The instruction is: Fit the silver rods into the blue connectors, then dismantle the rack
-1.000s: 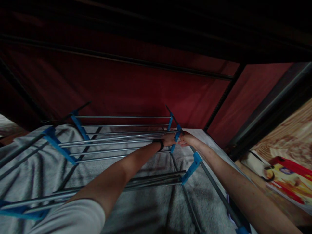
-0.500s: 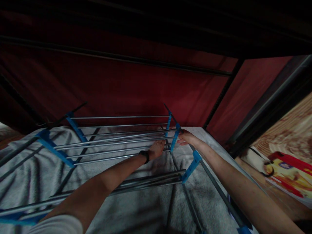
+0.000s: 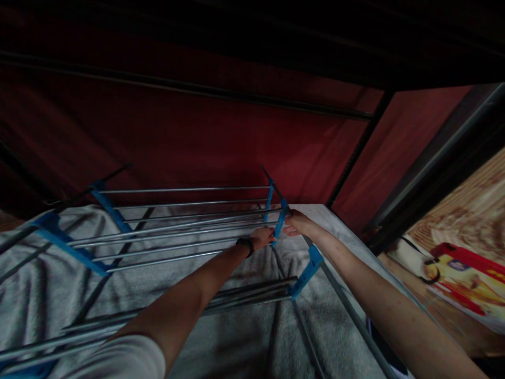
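Observation:
A rack of thin metal rods [image 3: 165, 216] with blue plastic brackets lies on a grey blanket [image 3: 244, 337]. My left hand [image 3: 262, 239], with a black band on its wrist, reaches across to the rod ends at the right-hand blue bracket [image 3: 279, 227]. Its fingers are curled there, partly out of sight. On the other side of that bracket, my right hand [image 3: 298, 224] is closed round the side pole where the bracket sits, its lower fingers partly extended. A nearer blue bracket [image 3: 306, 273] holds more rods below my hands.
A dark red panel [image 3: 205, 142] with black metal bars stands behind the rack. A dark frame overhangs the top. To the right, a red and yellow package [image 3: 469, 279] and a pale strapped item [image 3: 410, 258] lie on a wooden surface.
My left hand has moved right along the rods to the blue bracket, its fingers now curled. The rack's left end has shifted left in view. My right hand stays at the bracket.

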`<state>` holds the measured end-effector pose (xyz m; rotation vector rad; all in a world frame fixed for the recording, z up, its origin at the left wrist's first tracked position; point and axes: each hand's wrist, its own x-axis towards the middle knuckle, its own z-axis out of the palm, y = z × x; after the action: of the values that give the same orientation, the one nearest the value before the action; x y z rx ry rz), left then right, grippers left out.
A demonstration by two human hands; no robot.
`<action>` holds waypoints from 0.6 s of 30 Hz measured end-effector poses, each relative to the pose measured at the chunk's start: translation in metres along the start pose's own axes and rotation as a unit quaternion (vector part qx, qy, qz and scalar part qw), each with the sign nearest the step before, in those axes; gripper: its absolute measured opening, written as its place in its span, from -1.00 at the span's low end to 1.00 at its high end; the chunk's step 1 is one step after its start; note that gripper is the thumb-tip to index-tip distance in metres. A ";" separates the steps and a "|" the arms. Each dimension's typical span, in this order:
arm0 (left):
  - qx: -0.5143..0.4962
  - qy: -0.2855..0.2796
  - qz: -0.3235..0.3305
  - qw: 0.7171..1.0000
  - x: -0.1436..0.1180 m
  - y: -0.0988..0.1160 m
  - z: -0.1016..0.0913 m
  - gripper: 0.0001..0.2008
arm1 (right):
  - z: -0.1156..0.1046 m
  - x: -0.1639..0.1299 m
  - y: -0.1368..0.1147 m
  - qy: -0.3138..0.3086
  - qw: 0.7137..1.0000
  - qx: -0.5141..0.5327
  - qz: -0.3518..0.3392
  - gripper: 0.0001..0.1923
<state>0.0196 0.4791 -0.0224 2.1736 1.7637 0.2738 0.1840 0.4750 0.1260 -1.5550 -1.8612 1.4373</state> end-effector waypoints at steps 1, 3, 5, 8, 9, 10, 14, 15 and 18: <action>0.003 0.000 0.000 1.000 -0.001 0.000 -0.001 -0.74 | 0.000 0.000 0.000 0.001 1.000 -0.001 0.000 -0.74; 0.009 -0.001 0.000 1.000 -0.003 0.001 -0.003 -0.72 | 0.001 -0.002 -0.003 0.004 1.000 -0.004 0.005 -0.72; 0.010 -0.002 0.003 1.000 -0.007 0.003 -0.004 -0.71 | 0.001 -0.006 -0.006 0.007 1.000 -0.005 0.013 -0.70; 0.002 -0.004 0.004 1.000 -0.011 0.005 -0.002 -0.68 | 0.002 -0.010 -0.010 0.015 1.000 -0.007 0.021 -0.70; -0.002 -0.004 0.001 1.000 -0.012 0.006 -0.001 -0.66 | 0.002 -0.010 -0.010 0.014 1.000 -0.007 0.021 -0.70; -0.006 -0.005 -0.003 1.000 -0.013 0.006 0.001 -0.64 | 0.002 -0.010 -0.010 0.013 1.000 -0.007 0.020 -0.71; -0.024 -0.001 -0.024 0.999 -0.012 0.008 0.004 -0.63 | 0.001 -0.004 -0.005 0.014 1.000 -0.001 0.020 -0.69; -0.030 0.001 -0.031 0.999 -0.011 0.008 0.003 -0.65 | 0.001 -0.002 -0.003 0.014 1.000 0.002 0.018 -0.69; -0.045 0.004 -0.049 0.998 -0.008 0.009 0.001 -0.69 | 0.000 0.003 0.002 -0.001 1.000 0.014 0.005 -0.68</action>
<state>0.0269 0.4691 -0.0198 2.0207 1.8188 0.3315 0.1842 0.4776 0.1234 -1.5529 -1.8297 1.4627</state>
